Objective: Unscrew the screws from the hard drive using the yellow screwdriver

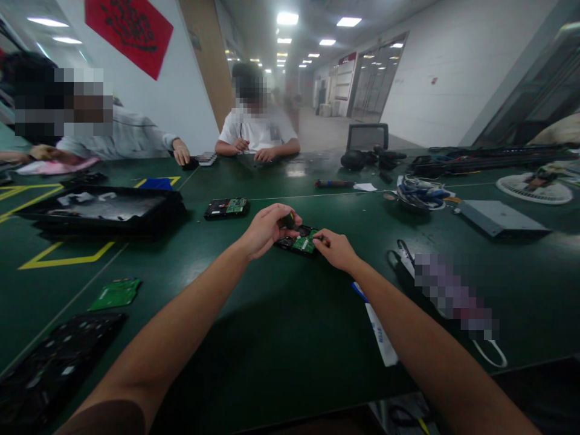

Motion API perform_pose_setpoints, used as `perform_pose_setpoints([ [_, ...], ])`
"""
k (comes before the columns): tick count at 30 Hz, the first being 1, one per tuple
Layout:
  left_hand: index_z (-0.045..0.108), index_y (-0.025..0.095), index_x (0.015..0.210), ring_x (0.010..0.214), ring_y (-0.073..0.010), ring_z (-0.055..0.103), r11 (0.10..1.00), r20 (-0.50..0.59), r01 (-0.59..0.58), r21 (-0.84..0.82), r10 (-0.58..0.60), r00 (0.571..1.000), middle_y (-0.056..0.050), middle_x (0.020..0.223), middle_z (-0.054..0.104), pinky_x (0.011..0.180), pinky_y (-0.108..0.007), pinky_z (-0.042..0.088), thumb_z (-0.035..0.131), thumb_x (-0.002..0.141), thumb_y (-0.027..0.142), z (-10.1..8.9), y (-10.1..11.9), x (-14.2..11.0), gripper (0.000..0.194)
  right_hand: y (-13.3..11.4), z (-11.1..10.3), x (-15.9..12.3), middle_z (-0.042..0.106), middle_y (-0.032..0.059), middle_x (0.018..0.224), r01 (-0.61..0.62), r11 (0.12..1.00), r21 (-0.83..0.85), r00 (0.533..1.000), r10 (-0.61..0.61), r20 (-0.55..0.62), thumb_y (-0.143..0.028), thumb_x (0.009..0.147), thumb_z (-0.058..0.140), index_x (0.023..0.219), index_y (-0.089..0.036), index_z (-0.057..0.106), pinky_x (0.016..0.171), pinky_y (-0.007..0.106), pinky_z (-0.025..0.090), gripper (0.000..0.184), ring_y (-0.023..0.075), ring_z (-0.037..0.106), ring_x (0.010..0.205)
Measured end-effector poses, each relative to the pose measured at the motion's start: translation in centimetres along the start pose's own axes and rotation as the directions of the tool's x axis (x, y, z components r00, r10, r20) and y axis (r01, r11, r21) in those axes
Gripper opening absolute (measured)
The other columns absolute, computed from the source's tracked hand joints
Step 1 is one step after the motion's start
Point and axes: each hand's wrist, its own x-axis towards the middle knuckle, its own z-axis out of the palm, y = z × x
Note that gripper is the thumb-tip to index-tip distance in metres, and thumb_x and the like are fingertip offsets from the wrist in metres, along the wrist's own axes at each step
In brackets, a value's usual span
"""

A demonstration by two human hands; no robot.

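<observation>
A hard drive with a green circuit board facing up lies on the green table in front of me. My left hand is over its left end, fingers closed round what looks like a screwdriver with a dark and yellow handle; its tip is hidden. At the drive's right edge, my right hand has thumb and fingers pinched together on the corner. Whether a small part is also between those fingertips is too small to tell. A second hard drive rests beyond my left hand.
At left are a black tray, a loose green circuit board and black drive housings. Rightward lie a white-and-blue packet, a strapped pouch, a cable bundle and a grey metal box. Two people sit across the table.
</observation>
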Motion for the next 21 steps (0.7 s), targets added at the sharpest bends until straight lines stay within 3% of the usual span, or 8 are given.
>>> perform_pose_setpoints([
  [6,0.070,0.016,0.087,0.095,-0.0212,0.061,0.988,-0.076,-0.108,0.113,0.117,0.990,-0.009,0.098,0.066,0.068,-0.031,0.059,0.063,0.086,0.033,-0.57,-0.06,0.41,0.019,-0.02,-0.11,-0.07,0.065,-0.0023,0.073,0.001,1.000,0.011,1.000,-0.001,0.005,-0.041,0.098,0.057,0.113,-0.023,0.068,0.061,0.028,0.037,0.026,0.0142,0.057,0.064],
  [11,0.067,0.016,0.098,0.088,-0.0220,0.065,0.996,-0.020,-0.040,0.075,0.042,0.999,-0.009,0.089,0.068,0.067,-0.033,0.059,0.060,0.088,0.030,-0.23,-0.12,0.12,0.019,-0.02,-0.08,-0.08,0.067,-0.0018,0.075,-0.003,1.000,0.028,1.000,0.003,0.002,-0.040,0.098,0.058,0.114,-0.023,0.069,0.062,0.028,0.038,0.026,0.0142,0.057,0.065],
  [15,0.061,0.018,0.095,0.091,-0.0229,0.067,0.999,-0.068,-0.038,-0.001,0.037,0.997,-0.009,0.090,0.069,0.070,-0.037,0.061,0.062,0.088,0.030,-0.13,-0.30,0.15,0.014,0.01,-0.06,-0.08,0.067,-0.0021,0.074,-0.011,1.000,0.025,1.000,0.010,0.008,-0.042,0.098,0.057,0.115,-0.023,0.069,0.061,0.028,0.037,0.028,0.0141,0.056,0.063],
  [21,0.067,0.016,0.085,0.089,-0.0198,0.061,0.985,-0.082,-0.098,0.143,0.111,0.990,-0.007,0.093,0.064,0.063,-0.027,0.057,0.064,0.086,0.033,-0.44,0.02,0.32,0.017,0.11,-0.05,-0.06,0.067,-0.0021,0.073,0.003,1.000,0.009,1.000,-0.003,0.002,-0.043,0.098,0.057,0.115,-0.023,0.069,0.061,0.028,0.039,0.028,0.0143,0.057,0.064],
])
